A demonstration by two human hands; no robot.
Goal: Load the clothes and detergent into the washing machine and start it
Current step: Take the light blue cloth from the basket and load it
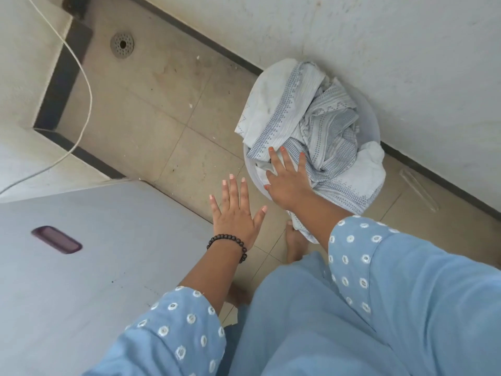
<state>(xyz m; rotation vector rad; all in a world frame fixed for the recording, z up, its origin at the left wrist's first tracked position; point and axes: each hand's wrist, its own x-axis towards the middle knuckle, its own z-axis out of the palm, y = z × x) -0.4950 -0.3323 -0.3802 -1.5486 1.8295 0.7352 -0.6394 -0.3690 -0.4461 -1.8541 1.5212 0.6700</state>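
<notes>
Hand on the laundry, washer lid down.

The right hand (286, 180) rests with straight, spread fingers on the pale patterned clothes (314, 123) heaped in a white tub (250, 169) on the tiled floor (162, 109), far right by the wall. The left hand (235, 210), fingers splayed and released, hovers just beside the grey washing machine (95, 267), near left.

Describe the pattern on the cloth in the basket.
White cloth with bands of small blue-grey dots and zigzags, seen in the head view.
</notes>
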